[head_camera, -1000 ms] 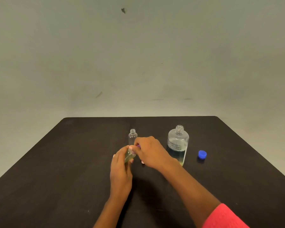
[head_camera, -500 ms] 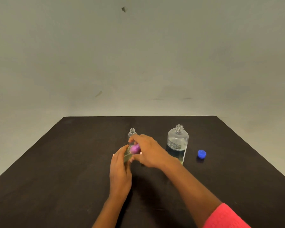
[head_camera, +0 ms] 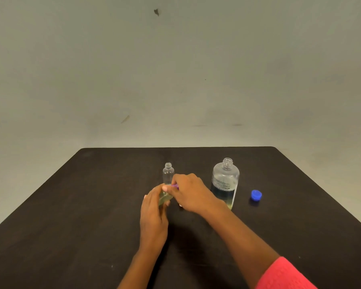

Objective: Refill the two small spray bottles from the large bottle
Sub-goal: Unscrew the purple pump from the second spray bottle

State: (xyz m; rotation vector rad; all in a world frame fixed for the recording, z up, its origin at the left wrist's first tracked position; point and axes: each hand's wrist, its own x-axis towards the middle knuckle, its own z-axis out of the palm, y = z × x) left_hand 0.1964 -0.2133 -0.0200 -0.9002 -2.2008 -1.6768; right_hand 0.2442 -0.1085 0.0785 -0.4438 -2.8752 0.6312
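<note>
My left hand (head_camera: 153, 213) grips a small clear spray bottle (head_camera: 164, 198) holding yellowish liquid, near the middle of the black table (head_camera: 71, 226). My right hand (head_camera: 191, 192) curls over its top and pinches a purple spray cap (head_camera: 176, 186), mostly hidden under the fingers. Just behind them a second small bottle (head_camera: 168, 174) stands upright, uncapped and looking empty. The large clear bottle (head_camera: 225, 182) stands open to the right, about a third full of yellowish liquid. Its blue cap (head_camera: 256, 195) lies on the table further right.
A small pale object (head_camera: 180, 205) peeks out under my right hand; I cannot tell what it is. The table's far edge meets a plain grey wall (head_camera: 175, 80). A pink sleeve (head_camera: 283, 274) covers my right forearm at the bottom right.
My right hand has turned over the bottle top, so the purple cap that showed half a second ago is now nearly covered. My left hand keeps its hold in the same spot.
</note>
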